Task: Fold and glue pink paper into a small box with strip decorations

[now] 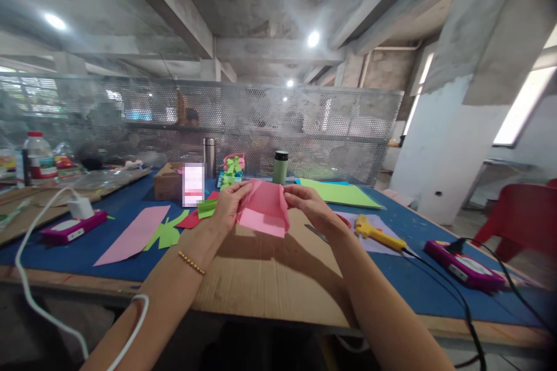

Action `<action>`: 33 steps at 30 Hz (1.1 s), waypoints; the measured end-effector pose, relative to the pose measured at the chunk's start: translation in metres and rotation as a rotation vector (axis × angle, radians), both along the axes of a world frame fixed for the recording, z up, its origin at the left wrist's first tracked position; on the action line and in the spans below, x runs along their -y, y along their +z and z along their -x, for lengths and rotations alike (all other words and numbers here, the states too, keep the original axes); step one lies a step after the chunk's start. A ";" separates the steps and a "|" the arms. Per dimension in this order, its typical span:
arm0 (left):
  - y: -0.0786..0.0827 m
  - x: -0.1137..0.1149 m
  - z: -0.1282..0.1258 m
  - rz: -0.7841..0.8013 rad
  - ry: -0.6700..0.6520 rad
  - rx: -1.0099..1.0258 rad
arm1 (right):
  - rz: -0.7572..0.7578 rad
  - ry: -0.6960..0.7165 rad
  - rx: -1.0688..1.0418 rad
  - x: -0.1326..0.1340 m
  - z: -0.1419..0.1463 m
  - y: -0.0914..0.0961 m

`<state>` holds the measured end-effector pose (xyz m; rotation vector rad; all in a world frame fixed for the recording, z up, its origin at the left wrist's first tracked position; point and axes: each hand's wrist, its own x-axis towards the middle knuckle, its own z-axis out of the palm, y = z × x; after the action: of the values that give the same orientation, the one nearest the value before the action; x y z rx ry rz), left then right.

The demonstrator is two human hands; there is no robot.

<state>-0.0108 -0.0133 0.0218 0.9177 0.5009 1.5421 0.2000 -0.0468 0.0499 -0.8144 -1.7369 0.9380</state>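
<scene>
Between my two hands a folded piece of pink paper [264,208] is held up over a sheet of brown cardboard [270,284]. Its sides are bent up, and one flap hangs toward me. My left hand [230,203] pinches its left edge; a gold bead bracelet sits on that wrist. At the right edge, my right hand [307,203] grips the paper between thumb and fingers. Scissors [317,233] lie partly hidden under my right forearm. Left of the cardboard are a flat pink sheet [134,235] and a green paper bow shape [167,233].
A yellow glue gun [378,233] lies at right, its cord running to a purple power strip [463,266]. Another purple power strip [73,227] is at left. Behind stand a cardboard box [169,181], a blurred phone [193,184], a steel bottle [209,157], a green bottle [280,168] and green sheets [339,193].
</scene>
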 end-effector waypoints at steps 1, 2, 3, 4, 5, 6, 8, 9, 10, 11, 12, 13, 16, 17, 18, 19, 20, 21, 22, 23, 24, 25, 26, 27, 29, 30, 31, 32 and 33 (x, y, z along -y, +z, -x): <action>0.000 0.000 0.000 -0.001 0.005 -0.011 | -0.007 -0.012 -0.003 -0.002 0.001 -0.001; 0.000 0.000 0.000 -0.001 0.007 -0.025 | -0.015 -0.027 -0.008 -0.003 0.002 -0.002; 0.000 0.001 0.000 0.003 0.007 -0.039 | -0.021 -0.043 -0.013 -0.004 0.003 -0.003; 0.000 0.001 0.000 0.009 0.002 -0.049 | -0.028 -0.058 -0.015 -0.005 0.004 -0.004; -0.001 0.002 0.000 0.013 -0.011 -0.056 | -0.035 -0.070 -0.015 -0.006 0.004 -0.004; -0.001 0.002 -0.001 0.015 -0.030 -0.062 | -0.043 -0.079 -0.014 -0.006 0.005 -0.005; -0.001 0.002 -0.001 0.012 -0.078 -0.074 | -0.055 -0.103 -0.016 -0.006 0.005 -0.005; -0.002 0.001 -0.001 0.007 -0.097 -0.084 | -0.060 -0.118 -0.018 -0.006 0.006 -0.005; -0.002 0.001 0.000 0.000 -0.105 -0.100 | -0.065 -0.130 -0.018 -0.006 0.006 -0.005; -0.002 0.000 0.000 -0.009 -0.087 -0.125 | -0.069 -0.138 -0.017 -0.006 0.006 -0.005; -0.001 0.000 0.002 -0.027 -0.038 -0.163 | -0.073 -0.142 -0.011 -0.006 0.006 -0.005; 0.000 0.001 0.003 -0.056 0.034 -0.218 | -0.077 -0.142 0.000 -0.006 0.007 -0.005; 0.005 0.005 0.007 -0.214 0.279 -0.425 | -0.092 -0.135 0.048 -0.007 0.009 -0.007; 0.007 0.007 0.008 -0.282 0.325 -0.494 | -0.098 -0.132 0.065 -0.007 0.010 -0.008; 0.008 0.010 0.009 -0.350 0.346 -0.559 | -0.110 -0.131 0.085 -0.007 0.011 -0.009; 0.009 0.013 0.008 -0.412 0.353 -0.621 | -0.131 -0.135 0.110 -0.007 0.012 -0.010; 0.010 0.016 0.008 -0.469 0.351 -0.682 | -0.161 -0.145 0.142 -0.006 0.013 -0.011; 0.011 0.018 0.007 -0.518 0.343 -0.741 | -0.197 -0.160 0.179 -0.006 0.015 -0.012; 0.010 0.020 0.006 -0.557 0.334 -0.794 | -0.238 -0.177 0.219 -0.005 0.016 -0.012; 0.010 0.020 0.005 -0.586 0.322 -0.840 | -0.282 -0.195 0.258 -0.004 0.017 -0.013; 0.009 0.020 0.004 -0.604 0.305 -0.879 | -0.323 -0.210 0.294 -0.003 0.019 -0.013; 0.008 0.019 0.004 -0.611 0.290 -0.910 | -0.357 -0.220 0.320 -0.001 0.020 -0.012; 0.007 0.018 0.004 -0.608 0.284 -0.934 | -0.383 -0.225 0.338 0.000 0.021 -0.012; 0.006 0.016 0.004 -0.599 0.283 -0.951 | -0.400 -0.228 0.350 0.001 0.022 -0.012; 0.004 0.014 0.004 -0.580 0.287 -0.957 | -0.423 -0.234 0.361 0.004 0.024 -0.012; 0.003 0.013 0.004 -0.574 0.289 -0.950 | -0.439 -0.239 0.363 0.005 0.025 -0.012; 0.003 0.012 0.004 -0.571 0.289 -0.940 | -0.464 -0.245 0.367 0.006 0.026 -0.012; 0.003 0.012 0.004 -0.573 0.286 -0.929 | -0.495 -0.251 0.372 0.008 0.027 -0.012; 0.003 0.012 0.004 -0.579 0.287 -0.917 | -0.528 -0.255 0.379 0.009 0.028 -0.013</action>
<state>-0.0144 -0.0254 0.0244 2.1048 0.8708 1.4745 0.1718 -0.0554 0.0370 -0.8626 -2.0155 0.1358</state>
